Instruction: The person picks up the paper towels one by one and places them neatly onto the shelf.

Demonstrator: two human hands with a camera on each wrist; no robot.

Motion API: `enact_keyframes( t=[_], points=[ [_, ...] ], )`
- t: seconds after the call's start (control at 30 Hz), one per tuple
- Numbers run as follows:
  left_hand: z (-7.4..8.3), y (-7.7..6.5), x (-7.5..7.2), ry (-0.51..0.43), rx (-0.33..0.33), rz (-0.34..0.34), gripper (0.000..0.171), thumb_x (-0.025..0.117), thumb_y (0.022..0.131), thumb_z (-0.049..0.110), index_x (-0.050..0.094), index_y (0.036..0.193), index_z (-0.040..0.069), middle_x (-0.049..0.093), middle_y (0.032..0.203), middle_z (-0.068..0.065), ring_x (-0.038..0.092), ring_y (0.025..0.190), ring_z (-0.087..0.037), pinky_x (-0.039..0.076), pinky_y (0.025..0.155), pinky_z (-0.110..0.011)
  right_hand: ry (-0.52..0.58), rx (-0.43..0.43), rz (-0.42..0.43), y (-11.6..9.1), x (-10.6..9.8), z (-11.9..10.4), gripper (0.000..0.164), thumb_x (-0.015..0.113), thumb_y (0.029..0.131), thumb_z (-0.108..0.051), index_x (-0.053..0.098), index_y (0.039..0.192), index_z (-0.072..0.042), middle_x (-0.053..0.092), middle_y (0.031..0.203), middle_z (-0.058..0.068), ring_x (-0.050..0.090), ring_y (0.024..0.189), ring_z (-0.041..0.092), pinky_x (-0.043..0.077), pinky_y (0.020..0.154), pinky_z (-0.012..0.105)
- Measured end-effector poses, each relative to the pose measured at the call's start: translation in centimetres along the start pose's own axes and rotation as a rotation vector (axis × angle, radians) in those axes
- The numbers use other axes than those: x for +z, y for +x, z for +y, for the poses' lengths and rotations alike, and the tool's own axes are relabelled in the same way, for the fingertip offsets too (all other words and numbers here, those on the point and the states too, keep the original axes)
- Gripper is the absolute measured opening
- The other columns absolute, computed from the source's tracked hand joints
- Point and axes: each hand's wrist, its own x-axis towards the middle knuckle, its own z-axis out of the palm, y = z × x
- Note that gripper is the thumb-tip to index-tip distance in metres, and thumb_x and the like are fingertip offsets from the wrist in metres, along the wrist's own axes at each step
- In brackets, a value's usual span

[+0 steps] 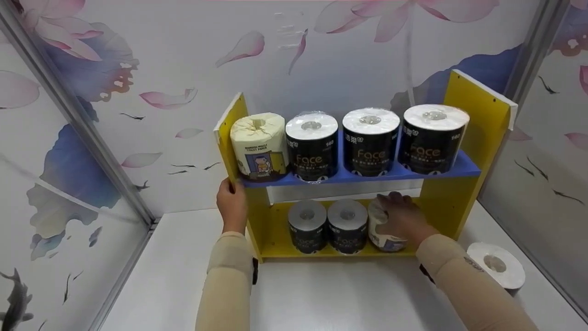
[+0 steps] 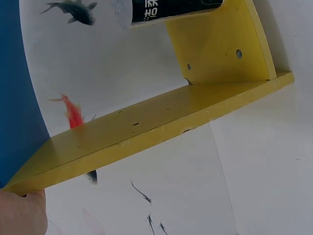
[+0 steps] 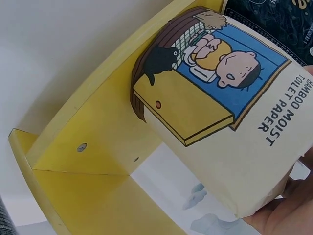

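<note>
A small yellow shelf unit (image 1: 225,122) with a blue upper board (image 1: 358,177) stands on the white table. My left hand (image 1: 232,207) grips its left side panel at the height of the blue board; in the left wrist view the thumb (image 2: 36,198) lies against the yellow edge. On the lower board, my right hand (image 1: 406,218) holds a cream-wrapped toilet paper roll (image 1: 388,242) from above. The right wrist view shows the cartoon print (image 3: 210,73) on that roll and fingers (image 3: 288,215) at its top end. Two black-wrapped rolls (image 1: 307,236) stand left of it.
Along the blue board stand another cream roll (image 1: 259,142) and several black-wrapped rolls (image 1: 370,147). One more white-topped roll (image 1: 505,271) sits on the table (image 1: 321,294) at the right, partly behind my forearm. Flower-printed walls (image 1: 161,55) enclose the back and sides.
</note>
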Motion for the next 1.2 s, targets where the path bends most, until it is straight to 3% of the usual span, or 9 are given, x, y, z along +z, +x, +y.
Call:
enact_keyframes(
  t=[0.43,0.77,1.2],
  points=[
    [0.2,0.0,0.1,0.010,-0.005,0.024,0.039,0.044,0.101,0.018,0.049,0.135,-0.002,0.056,0.129,-0.020,0.052,0.113,-0.030,0.041,0.098,-0.044,0.011,0.033,-0.085,1.2,0.3,0.3,0.085,0.071,0.074,-0.032,0.038,0.147,-0.003,0.038,0.137,0.026,0.036,0.119,0.050,0.038,0.096,0.060],
    [0.1,0.0,0.1,0.025,-0.013,0.029,0.039,0.044,0.102,0.018,0.049,0.136,-0.001,0.055,0.132,-0.019,0.051,0.115,-0.030,0.040,0.100,-0.044,0.003,0.025,-0.095,1.7,0.4,0.3,0.084,0.069,0.073,-0.033,0.038,0.146,-0.003,0.039,0.134,0.026,0.038,0.116,0.050,0.040,0.093,0.059],
    [0.0,0.1,0.2,0.030,0.020,0.043,0.036,0.045,0.101,0.017,0.052,0.131,-0.002,0.058,0.125,-0.021,0.053,0.111,-0.032,0.042,0.096,-0.045,0.011,0.050,-0.144,2.2,0.3,0.3,0.083,0.069,0.075,-0.035,0.038,0.146,-0.003,0.036,0.140,0.028,0.036,0.121,0.051,0.039,0.093,0.061]
  ],
)
